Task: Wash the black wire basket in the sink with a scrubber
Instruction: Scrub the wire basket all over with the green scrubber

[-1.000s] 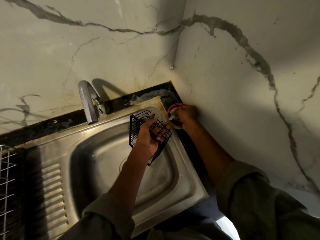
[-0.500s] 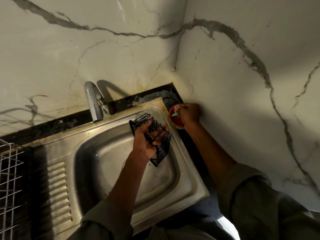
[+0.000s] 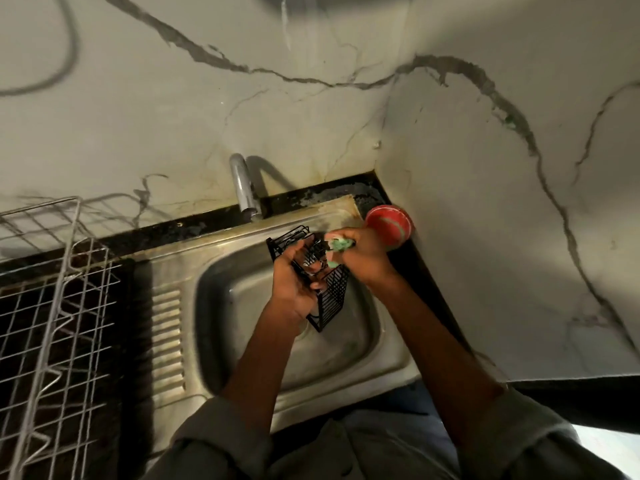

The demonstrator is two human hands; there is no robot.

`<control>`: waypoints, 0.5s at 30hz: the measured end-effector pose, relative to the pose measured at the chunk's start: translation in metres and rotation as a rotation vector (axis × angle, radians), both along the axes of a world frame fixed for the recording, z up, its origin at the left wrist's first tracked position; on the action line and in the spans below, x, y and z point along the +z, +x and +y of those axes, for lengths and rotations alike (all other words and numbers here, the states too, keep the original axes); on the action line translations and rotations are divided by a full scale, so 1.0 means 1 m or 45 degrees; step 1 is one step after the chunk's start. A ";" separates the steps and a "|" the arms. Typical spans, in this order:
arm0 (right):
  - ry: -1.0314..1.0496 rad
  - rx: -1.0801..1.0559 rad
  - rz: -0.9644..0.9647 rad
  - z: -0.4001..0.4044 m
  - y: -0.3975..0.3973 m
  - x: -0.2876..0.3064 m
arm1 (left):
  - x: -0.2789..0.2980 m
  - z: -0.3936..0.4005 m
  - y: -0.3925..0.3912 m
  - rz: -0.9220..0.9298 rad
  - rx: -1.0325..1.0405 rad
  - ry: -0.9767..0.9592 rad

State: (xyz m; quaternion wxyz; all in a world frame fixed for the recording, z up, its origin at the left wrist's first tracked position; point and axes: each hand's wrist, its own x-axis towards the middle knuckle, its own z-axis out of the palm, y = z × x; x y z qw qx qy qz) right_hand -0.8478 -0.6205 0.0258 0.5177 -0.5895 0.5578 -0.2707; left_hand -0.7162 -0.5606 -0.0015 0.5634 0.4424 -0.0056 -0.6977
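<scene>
While the left hand [image 3: 294, 282] grips the black wire basket [image 3: 329, 289] over the sink [image 3: 391, 355] bowl, fingers curled through the wires, the right hand [image 3: 363, 258] pinches a green scrubber [image 3: 341, 244] against the basket's upper end. Basket is tilted, lower corner pointing down toward the drain area, clear of the sink floor as far as visible. Scrubber is in contact w/ or just beside the top wires; exact contact blurred.

Step in hand, by my judgement: start of scrubbing, scrubber brought onto the basket. No running water seen at the tap [image 3: 244, 192]. Suds: cannot tell.

Next move calls for strokes along the wires w/ left hand bracing firmly, then turning the basket to reach each face & the inside corners.

Other items: red soap tub [image 3: 389, 225] on the dark counter [image 3: 207, 221] at the sink's far right corner, just behind the right hand; wire dish rack [image 3: 52, 306] at left, well apart.
</scene>
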 end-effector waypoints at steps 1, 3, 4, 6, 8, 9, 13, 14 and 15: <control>-0.097 0.024 0.086 0.007 0.003 -0.002 | 0.001 0.003 0.002 -0.003 0.014 0.000; -0.282 -0.008 0.258 0.017 0.008 0.002 | 0.002 0.010 0.004 -0.026 0.023 -0.009; -0.372 -0.035 0.353 0.021 0.010 0.006 | 0.000 0.013 0.005 -0.036 0.029 -0.011; -0.540 -0.034 0.512 0.028 0.013 0.016 | 0.002 0.021 0.007 -0.038 0.055 -0.001; -0.588 0.021 0.547 0.034 0.016 0.025 | 0.010 0.029 0.009 -0.017 0.084 -0.006; -0.588 0.083 0.560 0.036 0.018 0.026 | 0.013 0.031 0.010 -0.010 0.101 -0.003; -0.748 0.376 0.700 0.070 0.032 0.025 | 0.024 0.043 0.017 -0.008 0.215 -0.012; -0.804 0.346 0.656 0.079 0.033 0.025 | 0.025 0.044 0.018 0.005 0.233 -0.016; -0.848 0.280 0.604 0.085 0.033 0.027 | 0.023 0.045 0.020 0.009 0.247 -0.008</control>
